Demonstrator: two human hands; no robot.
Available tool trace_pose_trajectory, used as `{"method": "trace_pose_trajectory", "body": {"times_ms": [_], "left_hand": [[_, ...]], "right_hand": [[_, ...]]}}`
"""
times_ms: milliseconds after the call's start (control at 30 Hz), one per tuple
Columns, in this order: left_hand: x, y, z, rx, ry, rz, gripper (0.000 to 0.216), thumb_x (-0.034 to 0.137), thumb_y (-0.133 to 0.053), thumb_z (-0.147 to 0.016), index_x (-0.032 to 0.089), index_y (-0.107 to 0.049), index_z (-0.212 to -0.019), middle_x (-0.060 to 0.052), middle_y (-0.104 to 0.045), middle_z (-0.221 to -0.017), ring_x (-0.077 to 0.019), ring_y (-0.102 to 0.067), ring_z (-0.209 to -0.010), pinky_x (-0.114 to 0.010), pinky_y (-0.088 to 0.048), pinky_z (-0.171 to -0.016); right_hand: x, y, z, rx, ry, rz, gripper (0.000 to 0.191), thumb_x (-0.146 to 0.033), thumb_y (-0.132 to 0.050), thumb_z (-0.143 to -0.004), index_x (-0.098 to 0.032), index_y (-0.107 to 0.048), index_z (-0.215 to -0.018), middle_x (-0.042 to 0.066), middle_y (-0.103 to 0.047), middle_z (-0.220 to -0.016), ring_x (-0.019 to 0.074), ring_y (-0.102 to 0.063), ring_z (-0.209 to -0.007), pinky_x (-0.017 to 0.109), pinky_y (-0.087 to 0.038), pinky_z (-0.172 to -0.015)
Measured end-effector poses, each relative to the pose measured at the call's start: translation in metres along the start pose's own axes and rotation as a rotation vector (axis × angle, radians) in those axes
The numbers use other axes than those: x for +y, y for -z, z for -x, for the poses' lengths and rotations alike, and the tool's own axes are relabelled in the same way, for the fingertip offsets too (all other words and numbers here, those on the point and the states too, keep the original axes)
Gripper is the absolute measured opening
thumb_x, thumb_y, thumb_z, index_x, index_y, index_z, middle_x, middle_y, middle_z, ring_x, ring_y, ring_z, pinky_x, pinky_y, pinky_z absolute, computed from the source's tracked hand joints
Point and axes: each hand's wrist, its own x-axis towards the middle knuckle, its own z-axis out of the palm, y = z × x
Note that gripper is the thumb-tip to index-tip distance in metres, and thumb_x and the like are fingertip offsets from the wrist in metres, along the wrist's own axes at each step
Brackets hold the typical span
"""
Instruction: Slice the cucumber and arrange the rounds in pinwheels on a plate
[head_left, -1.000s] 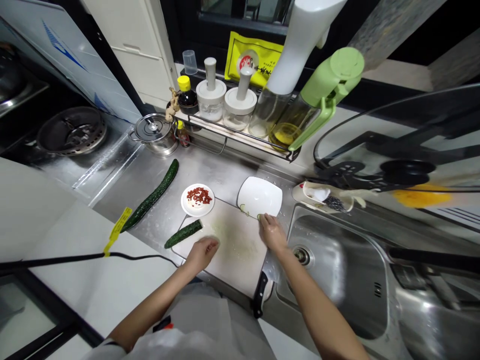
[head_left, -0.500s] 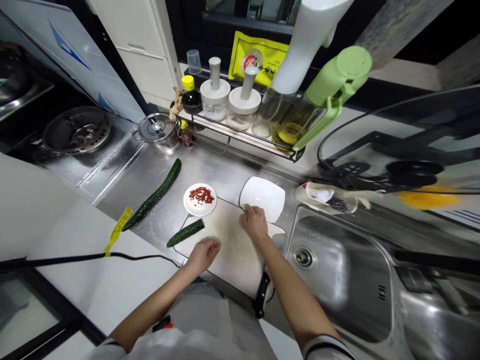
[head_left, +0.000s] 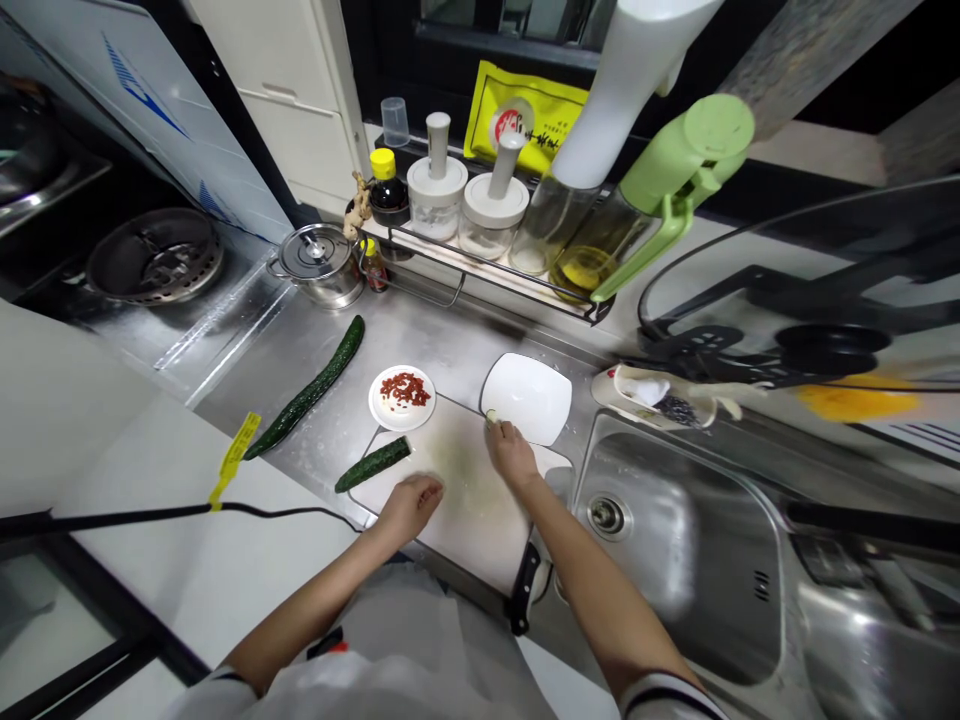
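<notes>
My right hand pinches a small green cucumber piece at the near left rim of a white square plate. Low over the cutting board, my left hand has its fingers curled together; I cannot make out anything in them. A cut length of cucumber lies across the board's left edge, just beyond my left hand. Chopped red pieces fill the middle of a small round white plate at the board's far left corner. The black knife handle sticks out by the board's near right corner.
A whole cucumber lies on the steel counter to the left, near a lidded pot. The sink is to the right. A rack with jars and bottles runs along the back. A black cable crosses at lower left.
My right hand has shifted slightly, and the cucumber piece in its fingers is turned differently. The left hand stays nearly still. The whole view has moved a little.
</notes>
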Motion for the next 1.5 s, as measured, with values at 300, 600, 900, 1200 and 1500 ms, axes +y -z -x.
{"method": "trace_pose_trajectory", "body": {"times_ms": [300,600,900,1200,1500], "left_hand": [[0.029,-0.03,-0.115,0.238,0.26,0.08,0.031,0.033,-0.048,-0.085,0.015,-0.06,-0.107,-0.006,-0.068,-0.087,-0.0149,-0.062,-0.078,-0.025,-0.044,-0.073],[0.054,-0.038,-0.177,0.035,0.331,-0.078,0.032,0.031,-0.042,-0.085,0.016,-0.07,-0.081,-0.004,-0.07,-0.072,-0.0119,-0.064,-0.064,-0.021,-0.043,-0.07],[0.055,-0.037,-0.183,0.069,0.321,-0.139,0.027,0.027,-0.048,-0.077,0.016,-0.072,-0.076,-0.007,-0.071,-0.079,-0.0158,-0.063,-0.079,-0.023,-0.041,-0.073],[0.054,-0.037,-0.188,0.068,0.286,-0.108,0.029,0.028,-0.045,-0.077,0.017,-0.073,-0.075,-0.004,-0.071,-0.075,-0.0141,-0.062,-0.075,-0.022,-0.042,-0.07],[0.045,-0.038,-0.189,0.067,0.278,-0.096,0.027,0.026,-0.046,-0.077,0.017,-0.072,-0.074,-0.004,-0.071,-0.076,-0.0144,-0.062,-0.076,-0.023,-0.041,-0.073]], "right_hand": [[0.001,-0.005,0.008,0.202,-0.15,-0.163,0.018,-0.016,-0.04,-0.086,-0.016,-0.058,-0.087,0.006,-0.053,-0.081,0.0156,-0.046,-0.073,0.026,-0.036,-0.068],[-0.015,-0.001,-0.002,0.262,-0.231,-0.244,0.022,-0.01,-0.039,-0.082,-0.014,-0.056,-0.095,0.008,-0.049,-0.088,0.0186,-0.043,-0.082,0.029,-0.038,-0.074],[-0.009,0.003,-0.01,0.116,-0.123,-0.15,0.026,-0.007,-0.04,-0.084,-0.017,-0.052,-0.105,0.009,-0.052,-0.091,0.0194,-0.045,-0.083,0.027,-0.038,-0.068],[-0.005,0.012,-0.002,0.172,-0.152,-0.18,0.018,-0.013,-0.04,-0.086,-0.017,-0.058,-0.087,0.007,-0.055,-0.081,0.0163,-0.049,-0.073,0.026,-0.038,-0.065],[-0.018,0.016,0.058,0.244,-0.436,-1.254,0.011,-0.026,-0.059,-0.069,-0.021,-0.062,-0.078,0.004,-0.065,-0.087,0.0184,-0.057,-0.086,0.032,-0.044,-0.079]]}}
